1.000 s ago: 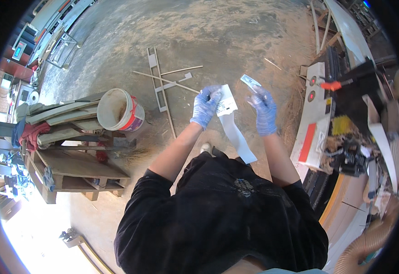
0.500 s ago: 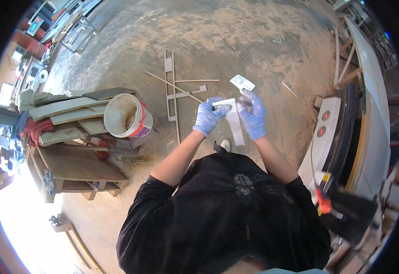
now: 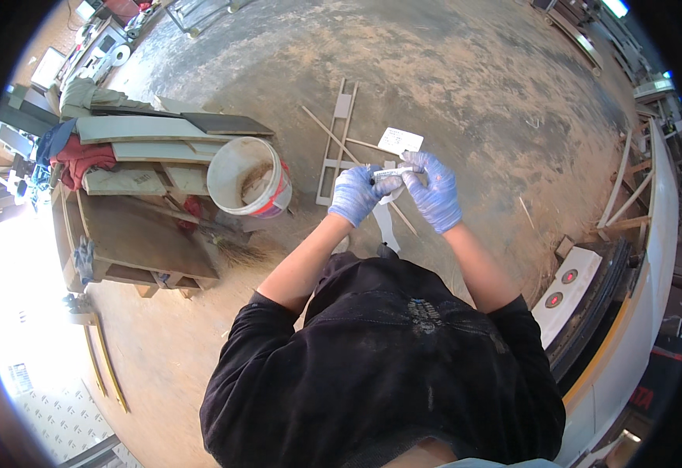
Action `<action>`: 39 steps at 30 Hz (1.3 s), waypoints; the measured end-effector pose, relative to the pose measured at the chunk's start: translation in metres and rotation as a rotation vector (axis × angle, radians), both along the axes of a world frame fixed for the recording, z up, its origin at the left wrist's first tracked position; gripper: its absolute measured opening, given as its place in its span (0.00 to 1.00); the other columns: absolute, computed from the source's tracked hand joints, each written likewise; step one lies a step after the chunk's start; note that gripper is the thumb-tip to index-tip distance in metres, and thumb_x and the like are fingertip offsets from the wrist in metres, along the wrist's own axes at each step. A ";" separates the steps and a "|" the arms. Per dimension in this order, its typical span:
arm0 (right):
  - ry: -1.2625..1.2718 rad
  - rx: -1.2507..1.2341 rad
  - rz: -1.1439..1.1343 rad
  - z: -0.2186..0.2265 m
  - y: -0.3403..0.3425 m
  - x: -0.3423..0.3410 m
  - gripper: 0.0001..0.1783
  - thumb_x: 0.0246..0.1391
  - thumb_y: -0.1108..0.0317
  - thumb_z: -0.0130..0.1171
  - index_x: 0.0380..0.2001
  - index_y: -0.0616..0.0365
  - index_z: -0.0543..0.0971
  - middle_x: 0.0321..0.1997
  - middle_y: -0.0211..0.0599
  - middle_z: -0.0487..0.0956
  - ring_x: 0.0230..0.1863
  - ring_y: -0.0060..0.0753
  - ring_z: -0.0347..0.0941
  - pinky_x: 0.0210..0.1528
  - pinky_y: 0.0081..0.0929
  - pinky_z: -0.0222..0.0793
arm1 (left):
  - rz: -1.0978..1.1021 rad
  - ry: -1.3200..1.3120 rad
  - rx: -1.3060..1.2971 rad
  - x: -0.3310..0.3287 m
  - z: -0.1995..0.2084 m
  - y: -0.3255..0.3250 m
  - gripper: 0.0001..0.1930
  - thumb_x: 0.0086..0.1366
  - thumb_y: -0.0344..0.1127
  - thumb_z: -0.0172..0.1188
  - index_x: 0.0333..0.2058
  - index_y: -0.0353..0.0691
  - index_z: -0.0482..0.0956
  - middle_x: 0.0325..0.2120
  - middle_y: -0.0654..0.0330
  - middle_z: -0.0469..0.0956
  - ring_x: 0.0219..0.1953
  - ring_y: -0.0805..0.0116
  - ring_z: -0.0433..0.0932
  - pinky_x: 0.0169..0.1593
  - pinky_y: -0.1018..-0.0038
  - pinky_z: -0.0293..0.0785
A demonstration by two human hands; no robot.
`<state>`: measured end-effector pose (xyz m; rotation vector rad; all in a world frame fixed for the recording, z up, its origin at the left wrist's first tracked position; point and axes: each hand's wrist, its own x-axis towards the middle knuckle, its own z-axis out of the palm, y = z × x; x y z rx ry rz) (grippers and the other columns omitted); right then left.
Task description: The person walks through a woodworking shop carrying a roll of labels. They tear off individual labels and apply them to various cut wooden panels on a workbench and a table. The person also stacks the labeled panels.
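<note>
One broad, dust-streaked floor [image 3: 465, 86] spreads around a person in a black top [image 3: 387, 359], both forearms stretched forward. At left, weathered boards [image 3: 142, 129] lie stacked on a low wooden stand [image 3: 154, 246]; thin sticks form a ladder-like frame [image 3: 342, 107] on the floor ahead. Beside the boards, a white bucket [image 3: 224, 168] with a red band tilts its mouth into view, holding brownish residue and perhaps a pale scrap, too indistinct to name. Fingers curled, the gloved left hand [image 3: 356, 195] and right hand [image 3: 436, 196] come together at the fingertips, pinching a pale paper strip [image 3: 386, 228] whose tail hangs loose below. A white label [image 3: 400, 140] juts up from the right fingertips. Work looks partway along: that label appears already apart from the strip, leaving the printed piece [image 3: 387, 175] between the thumbs, its attachment hidden by fingers.
</note>
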<state>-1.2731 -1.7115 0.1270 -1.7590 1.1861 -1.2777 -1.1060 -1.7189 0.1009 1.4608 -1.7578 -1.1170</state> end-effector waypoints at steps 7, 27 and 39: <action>-0.458 0.086 -0.151 -0.034 -0.065 0.060 0.16 0.47 0.79 0.55 0.42 0.61 0.73 0.42 0.34 0.75 0.40 0.24 0.73 0.44 0.23 0.69 | 0.065 -0.393 -0.075 0.119 0.002 -0.059 0.26 0.48 0.56 0.64 0.36 0.39 0.78 0.25 0.54 0.80 0.28 0.63 0.79 0.34 0.71 0.73; -0.536 0.371 -0.702 -0.123 -0.043 0.021 0.24 0.42 0.87 0.49 0.46 0.60 0.72 0.49 0.38 0.73 0.47 0.27 0.69 0.46 0.23 0.67 | 0.755 -0.888 -0.083 0.442 0.055 -0.118 0.29 0.52 0.59 0.56 0.44 0.41 0.75 0.34 0.52 0.79 0.38 0.55 0.78 0.42 0.66 0.72; -0.564 0.520 -0.765 -0.128 -0.033 0.030 0.26 0.44 0.88 0.49 0.49 0.60 0.70 0.49 0.38 0.72 0.47 0.30 0.70 0.45 0.26 0.70 | 0.814 -0.317 -0.052 0.499 0.038 -0.053 0.21 0.55 0.43 0.62 0.39 0.30 0.77 0.32 0.57 0.80 0.33 0.73 0.76 0.41 0.75 0.69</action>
